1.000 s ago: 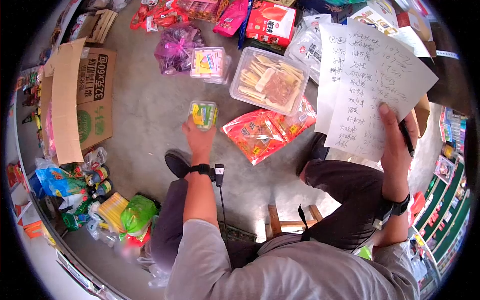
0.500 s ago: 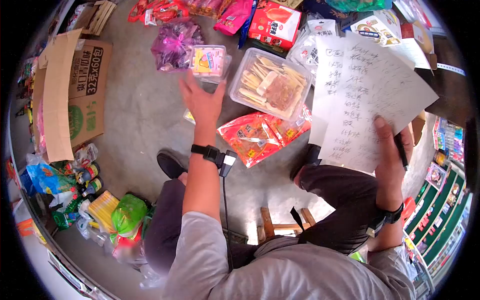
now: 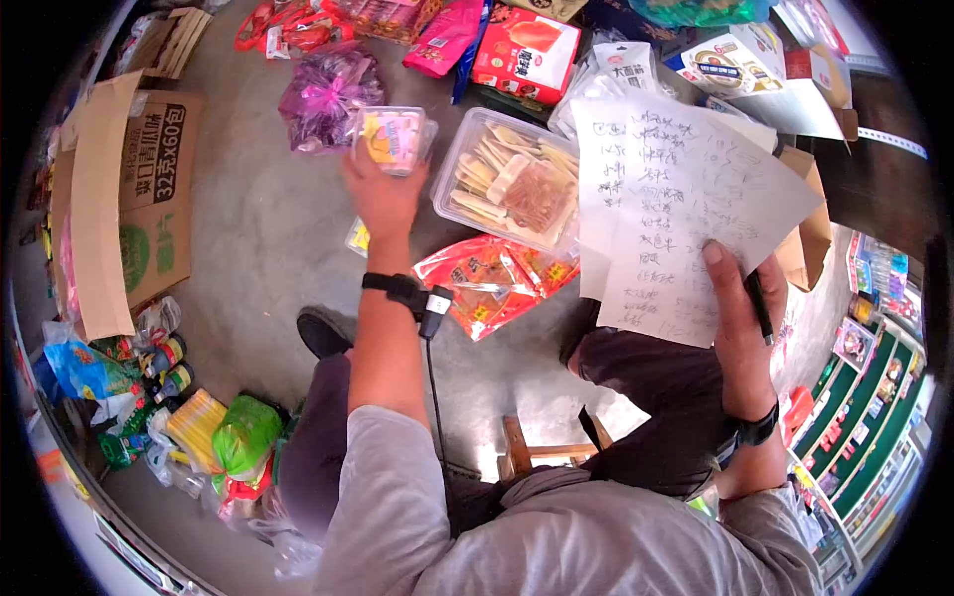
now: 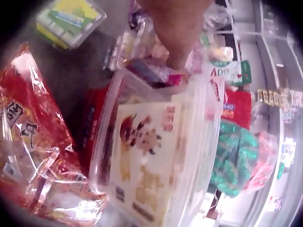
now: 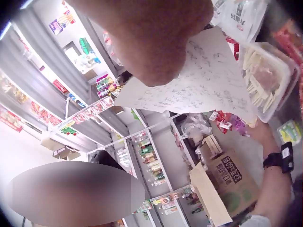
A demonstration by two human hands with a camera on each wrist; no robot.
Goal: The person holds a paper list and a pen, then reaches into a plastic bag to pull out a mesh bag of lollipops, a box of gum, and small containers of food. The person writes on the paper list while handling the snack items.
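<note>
My left hand grips the near edge of a small clear plastic box with a pink and yellow label. A similar clear box shows partly beneath it. Close to the left wrist, a small yellow-green labelled box lies on the floor, plainer in the left wrist view. My right hand holds overlapping handwritten paper sheets, thumb on top, along with a black pen. Between the hands sit a big clear tub of pale sticks and a red snack packet.
A purple plastic bag, a pink pouch and a red box lie farther back. An open cardboard carton stands at left, above bagged goods and bottles. Stocked shelves line the right side.
My left hand has let go of the yellow-green box, moved forward and taken hold of the pink-labelled box. The right hand still holds the sheets and pen.
</note>
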